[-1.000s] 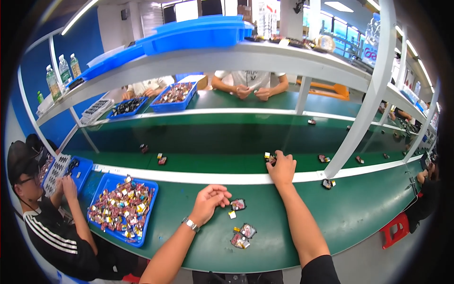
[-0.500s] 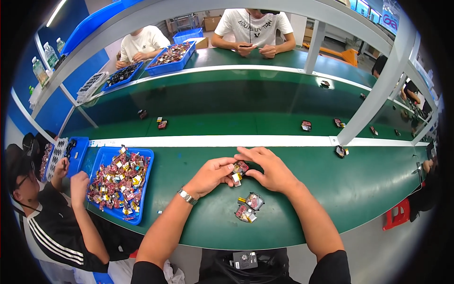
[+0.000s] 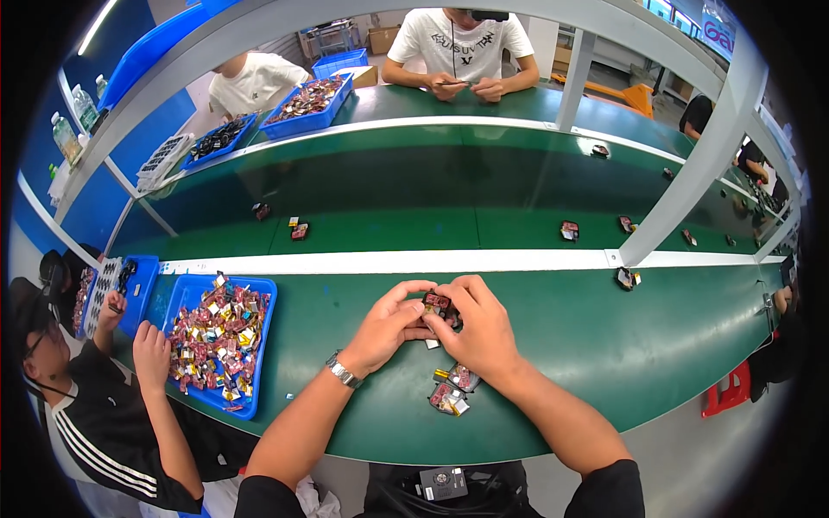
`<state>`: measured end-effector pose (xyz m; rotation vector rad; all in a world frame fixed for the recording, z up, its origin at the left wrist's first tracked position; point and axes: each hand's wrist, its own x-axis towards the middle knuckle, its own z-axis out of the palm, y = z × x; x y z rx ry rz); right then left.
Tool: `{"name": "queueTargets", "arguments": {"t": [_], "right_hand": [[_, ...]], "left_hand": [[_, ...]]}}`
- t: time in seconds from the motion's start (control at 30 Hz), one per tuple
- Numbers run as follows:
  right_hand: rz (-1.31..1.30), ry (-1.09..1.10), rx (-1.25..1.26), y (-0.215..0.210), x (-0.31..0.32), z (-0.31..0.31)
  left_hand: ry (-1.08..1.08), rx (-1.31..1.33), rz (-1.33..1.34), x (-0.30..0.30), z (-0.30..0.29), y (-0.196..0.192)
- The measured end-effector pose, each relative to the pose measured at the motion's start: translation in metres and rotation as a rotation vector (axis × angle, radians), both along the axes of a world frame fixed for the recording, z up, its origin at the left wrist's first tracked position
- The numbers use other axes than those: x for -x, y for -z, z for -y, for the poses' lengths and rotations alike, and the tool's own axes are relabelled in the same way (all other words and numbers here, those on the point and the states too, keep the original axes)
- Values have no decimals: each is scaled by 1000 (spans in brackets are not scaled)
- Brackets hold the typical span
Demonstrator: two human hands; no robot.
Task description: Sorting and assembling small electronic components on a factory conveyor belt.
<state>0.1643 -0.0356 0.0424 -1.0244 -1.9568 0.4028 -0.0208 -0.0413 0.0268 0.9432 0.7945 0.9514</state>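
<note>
Above the green table, both my hands close around a small electronic assembly (image 3: 438,300), a red circuit board in a black casing. My left hand (image 3: 386,328) pinches its left side, with the thumb across the top. From the right, the thumb and fingers of my right hand (image 3: 484,332) press on it. A white piece hangs out below, partly covered by my fingers. Nearer to me lie two similar units, a red board with silver and yellow parts (image 3: 448,400) and a grey-backed casing (image 3: 465,377), which my right wrist partly overlaps.
On the left stands a blue tray (image 3: 267,345) heaped with similar boards, beside a person in a black striped shirt (image 3: 108,432). A white rail (image 3: 380,261) crosses beyond my hands; past it several units (image 3: 569,230) lie on the green surface. A grey post (image 3: 695,173) rises at right.
My right hand has come in from the right; its fingers now close on the assembly beside my left hand. The view has shifted slightly.
</note>
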Motion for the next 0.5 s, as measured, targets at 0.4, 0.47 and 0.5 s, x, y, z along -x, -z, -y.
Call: {"name": "queueTargets", "arguments": {"t": [0.4, 0.47, 0.5], "right_hand": [[82, 29, -197, -3, 4, -3], [119, 6, -245, -2, 1, -5], [147, -12, -291, -1, 0, -6]], "left_hand": [[-63, -28, 99, -8, 5, -9], [-67, -14, 164, -7, 4, -12], [-70, -19, 170, -7, 3, -11]]}}
